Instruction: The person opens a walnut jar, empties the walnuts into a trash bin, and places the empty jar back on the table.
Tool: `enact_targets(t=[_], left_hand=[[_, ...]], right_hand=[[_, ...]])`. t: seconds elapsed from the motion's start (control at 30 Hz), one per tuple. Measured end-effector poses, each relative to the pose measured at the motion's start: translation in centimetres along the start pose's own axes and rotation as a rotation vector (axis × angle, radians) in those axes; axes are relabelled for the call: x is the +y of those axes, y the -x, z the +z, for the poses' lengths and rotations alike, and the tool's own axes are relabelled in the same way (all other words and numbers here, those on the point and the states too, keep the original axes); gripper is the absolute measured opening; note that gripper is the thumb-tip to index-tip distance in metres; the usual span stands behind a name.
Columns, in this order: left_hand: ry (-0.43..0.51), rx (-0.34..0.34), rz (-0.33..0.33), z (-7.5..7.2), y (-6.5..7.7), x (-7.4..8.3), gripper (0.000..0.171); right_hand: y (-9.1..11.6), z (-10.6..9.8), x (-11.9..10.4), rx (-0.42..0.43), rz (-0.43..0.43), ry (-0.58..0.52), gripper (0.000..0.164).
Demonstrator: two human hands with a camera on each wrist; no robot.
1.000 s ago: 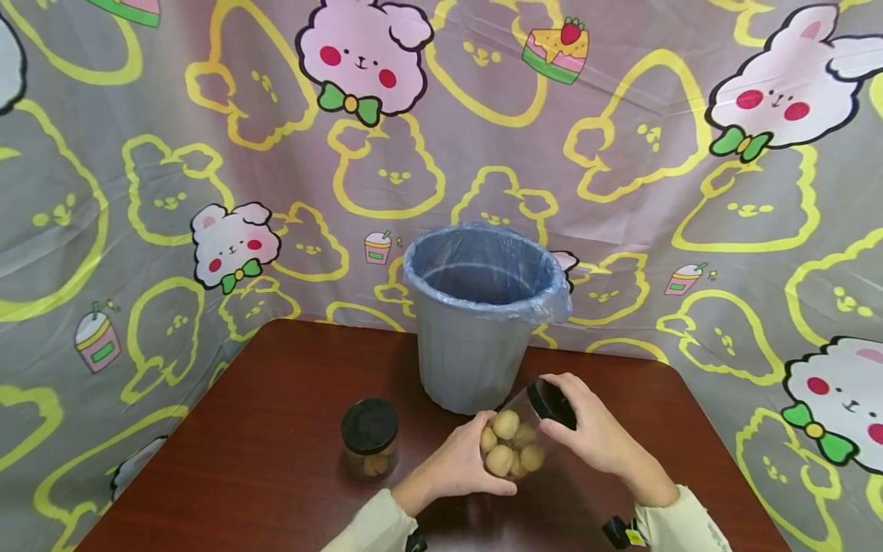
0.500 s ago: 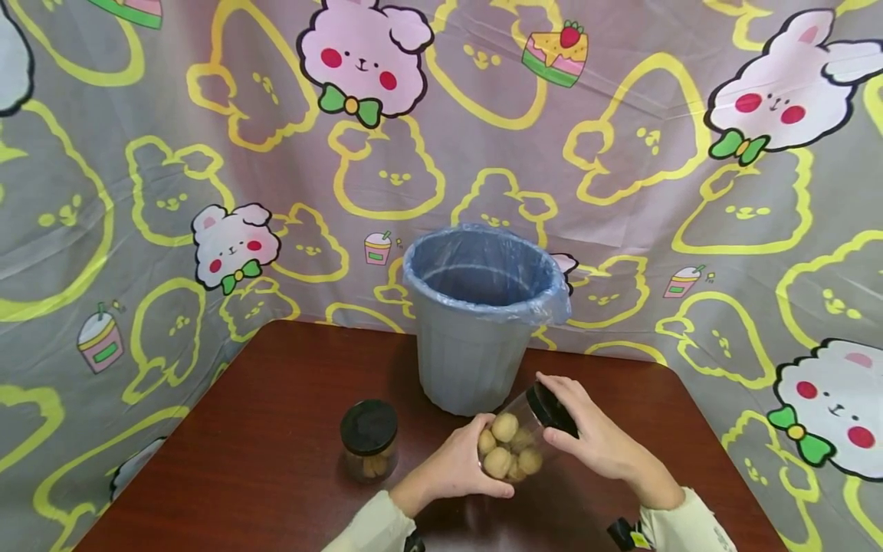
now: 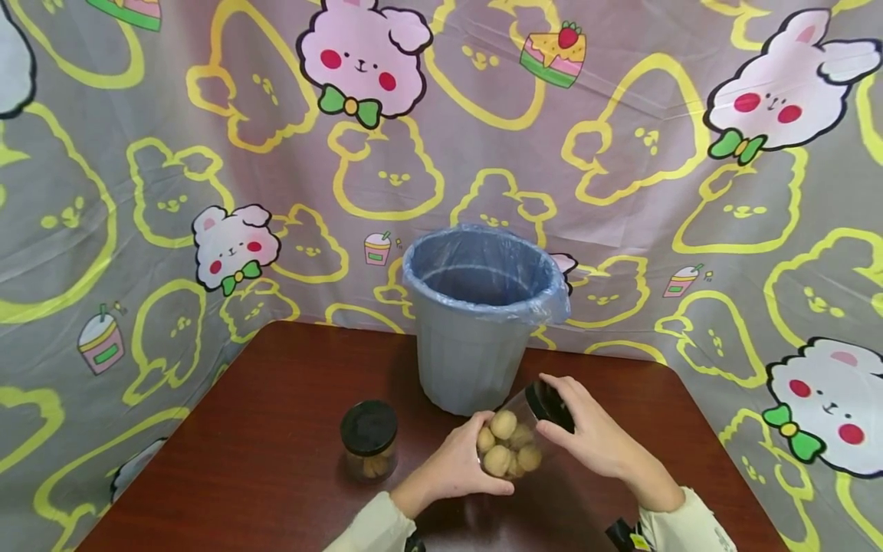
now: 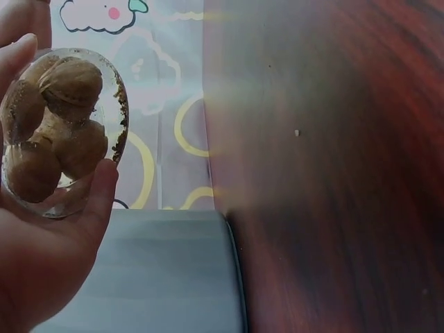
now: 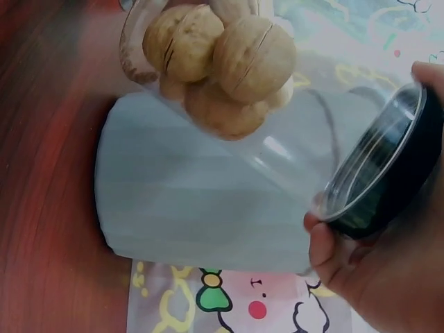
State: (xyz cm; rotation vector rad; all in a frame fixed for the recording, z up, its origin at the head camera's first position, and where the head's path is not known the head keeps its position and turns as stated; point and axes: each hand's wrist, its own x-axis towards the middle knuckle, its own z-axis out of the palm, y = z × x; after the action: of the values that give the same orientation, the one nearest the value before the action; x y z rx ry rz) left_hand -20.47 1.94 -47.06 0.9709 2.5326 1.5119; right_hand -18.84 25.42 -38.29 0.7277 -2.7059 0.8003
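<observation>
We hold the walnut jar (image 3: 524,416) tilted near the bin (image 3: 469,360), left hand (image 3: 461,461) curled round its base, right hand (image 3: 595,435) gripping its lid (image 3: 550,408); jerking that loose could spill walnuts (image 5: 253,61) benchward.

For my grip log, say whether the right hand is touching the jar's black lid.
Touching. The right wrist view shows the right hand gripping the black lid at two opposite sides of its edge.
</observation>
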Motion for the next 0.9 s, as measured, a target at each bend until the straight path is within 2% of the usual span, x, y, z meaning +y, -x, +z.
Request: enact_targets(t=[0.27,0.6,0.7,0.9], left_hand=[[-0.004,-0.006,0.036,-0.3,0.13,-0.01,0.088],[-0.008,-0.029,0.068,-0.57,0.25,-0.08,0.088],[-0.02,-0.025,0.056,-0.56,0.22,-0.18,0.089],[-0.084,0.014,0.032,-0.36,0.1,-0.23,0.09]], right_hand=[[-0.05,-0.27,0.23,0.012,-0.118,-0.041,0.065],[0.04,-0.78,0.59,-0.031,-0.246,-0.14,0.073],[0.17,-0.76,0.52,-0.047,-0.206,-0.139,0.073],[0.25,-0.42,-0.24,-0.046,0.002,-0.078,0.066]])
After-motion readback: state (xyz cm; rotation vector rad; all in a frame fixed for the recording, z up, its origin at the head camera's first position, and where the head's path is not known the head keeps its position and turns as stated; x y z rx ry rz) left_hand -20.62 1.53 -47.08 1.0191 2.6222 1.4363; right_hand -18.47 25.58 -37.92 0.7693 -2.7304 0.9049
